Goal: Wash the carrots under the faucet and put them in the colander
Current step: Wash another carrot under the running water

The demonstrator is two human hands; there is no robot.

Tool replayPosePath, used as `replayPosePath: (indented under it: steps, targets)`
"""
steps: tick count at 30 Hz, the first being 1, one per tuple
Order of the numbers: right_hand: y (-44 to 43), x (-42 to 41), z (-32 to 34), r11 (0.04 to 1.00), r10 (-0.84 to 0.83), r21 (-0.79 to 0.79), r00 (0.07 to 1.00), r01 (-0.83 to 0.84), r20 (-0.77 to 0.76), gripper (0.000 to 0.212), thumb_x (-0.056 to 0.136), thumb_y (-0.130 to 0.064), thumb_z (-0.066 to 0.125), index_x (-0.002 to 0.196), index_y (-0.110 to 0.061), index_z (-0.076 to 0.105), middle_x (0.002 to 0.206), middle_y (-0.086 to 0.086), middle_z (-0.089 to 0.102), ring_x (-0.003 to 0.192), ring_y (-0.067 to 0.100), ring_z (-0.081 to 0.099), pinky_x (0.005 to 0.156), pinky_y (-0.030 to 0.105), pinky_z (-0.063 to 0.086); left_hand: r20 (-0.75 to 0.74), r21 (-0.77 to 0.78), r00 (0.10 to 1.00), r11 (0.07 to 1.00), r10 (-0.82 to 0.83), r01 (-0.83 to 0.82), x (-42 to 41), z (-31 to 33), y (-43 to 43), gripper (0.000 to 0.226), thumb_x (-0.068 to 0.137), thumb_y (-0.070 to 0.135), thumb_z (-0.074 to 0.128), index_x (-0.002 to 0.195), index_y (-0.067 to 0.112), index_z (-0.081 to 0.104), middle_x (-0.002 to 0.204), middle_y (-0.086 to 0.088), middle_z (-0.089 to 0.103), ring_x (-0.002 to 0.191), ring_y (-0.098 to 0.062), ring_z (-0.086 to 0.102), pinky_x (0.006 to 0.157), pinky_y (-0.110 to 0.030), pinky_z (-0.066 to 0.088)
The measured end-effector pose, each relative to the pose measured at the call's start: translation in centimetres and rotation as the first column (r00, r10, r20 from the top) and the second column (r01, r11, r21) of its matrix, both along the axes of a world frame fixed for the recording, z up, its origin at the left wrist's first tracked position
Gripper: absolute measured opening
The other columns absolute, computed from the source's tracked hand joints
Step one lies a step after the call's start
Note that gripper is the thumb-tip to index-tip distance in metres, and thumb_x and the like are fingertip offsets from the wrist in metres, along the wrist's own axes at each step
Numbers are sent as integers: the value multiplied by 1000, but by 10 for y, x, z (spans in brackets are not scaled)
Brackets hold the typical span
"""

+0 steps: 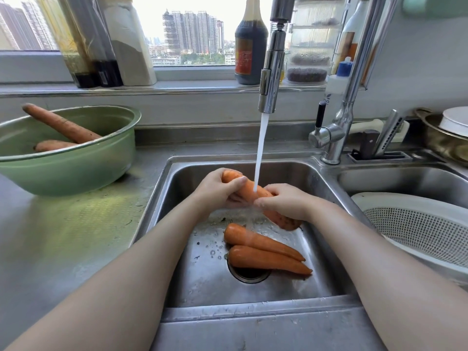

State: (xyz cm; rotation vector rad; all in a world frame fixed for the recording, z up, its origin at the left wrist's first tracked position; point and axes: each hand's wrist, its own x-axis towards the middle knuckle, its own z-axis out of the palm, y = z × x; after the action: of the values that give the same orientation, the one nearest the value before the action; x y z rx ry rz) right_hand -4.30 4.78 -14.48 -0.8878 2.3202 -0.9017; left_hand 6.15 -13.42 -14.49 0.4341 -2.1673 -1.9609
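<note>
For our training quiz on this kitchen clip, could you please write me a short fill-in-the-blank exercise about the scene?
1. The left hand and right hand hold one carrot under running ____ from the faucet.
2. On the sink floor lie ____ loose carrots.
3. The green basin holds ____ further carrots.
4. The colander stands on the person's ____ side.
Missing words: water, two, two, right.

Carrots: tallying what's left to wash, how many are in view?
5. One carrot held by left hand and right hand under the faucet; two on the sink floor; two in the green bowl. More may hide in that bowl.
</note>
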Motion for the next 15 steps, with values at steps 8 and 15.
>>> replayPosePath:
  steps: [8, 15]
  targets:
    - [-11, 5, -10, 987, -6, -146, 917, 70, 400, 50, 71, -35, 64, 111, -7, 70, 113, 16, 75, 111, 33, 71, 110, 54, 50, -29, -82, 995, 992, 97, -99, -13, -4, 21, 26, 106, 40, 54, 109, 17, 67, 102, -9, 76, 89, -24, 74, 67, -31, 58]
    - [-23, 7, -16, 961, 61, -259, 845, 93, 531, 54, 94, -45, 62, 136, -11, 64, 128, 13, 73, 121, 29, 69, 110, 49, 51, -22, 136, 977, 969, 213, -208, -10, -1, 15, 44, 102, 49, 58, 133, 19, 61, 108, -5, 78, 98, -21, 76, 76, -31, 60]
